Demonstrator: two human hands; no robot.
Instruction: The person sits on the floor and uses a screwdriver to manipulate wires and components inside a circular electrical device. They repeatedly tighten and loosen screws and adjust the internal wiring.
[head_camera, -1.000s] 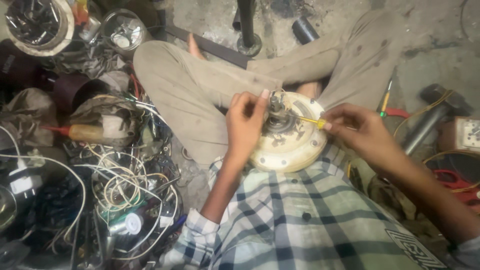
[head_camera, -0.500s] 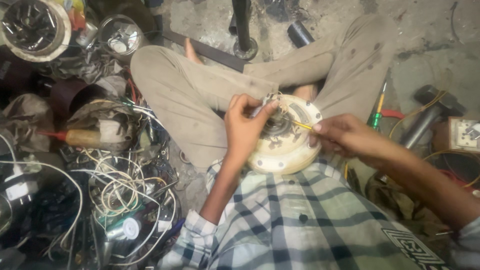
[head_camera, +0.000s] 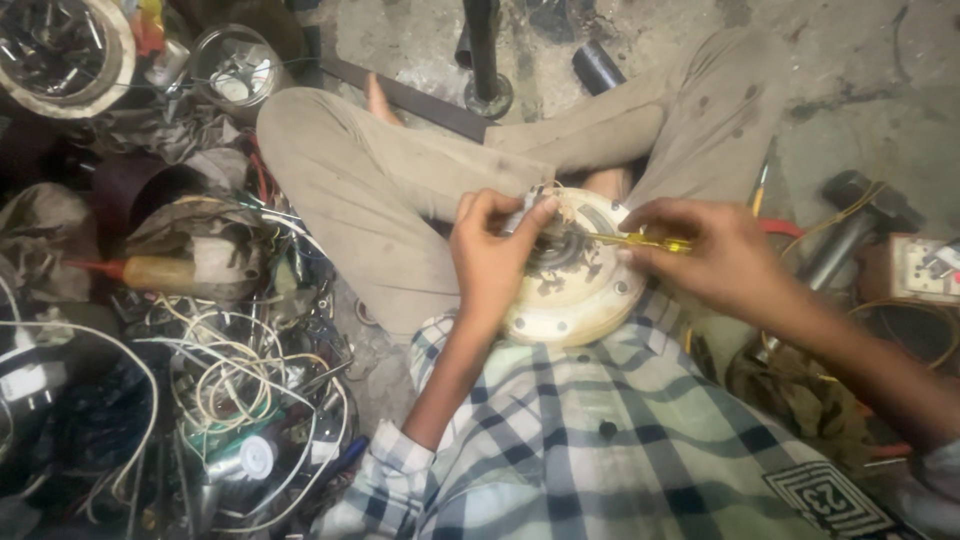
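- A concrete floor (head_camera: 880, 110) is seen from above, with a person seated cross-legged on it in beige trousers (head_camera: 380, 200) and a checked shirt (head_camera: 600, 430).
- A large heap of tangled wires (head_camera: 230, 380) and scrap parts is spread beside the person's left knee; a round metal container (head_camera: 235, 65) and a wider bowl of small parts (head_camera: 60, 50) are set at its far end.
- A round cream motor housing (head_camera: 575, 300) is held in the lap, tilted slightly toward the body, with its cover off and the central hub and windings exposed.
- A hammer-like tool (head_camera: 850, 215) and a small boxed device (head_camera: 915, 270) are left on the floor at the person's right, well apart from the housing.
- The left hand (head_camera: 495, 260) is closed over the housing's near-left edge, with thumb and fingertips pinched on a small part at the hub; the part itself cannot be made out.
- The right hand (head_camera: 715, 255) is closed around a yellow-handled screwdriver (head_camera: 640, 240), whose tip is laid against the hub.
- The work is judged to be midway: the housing is already opened and the centre is being worked on, while the inner parts are not yet removed and nothing is reassembled.
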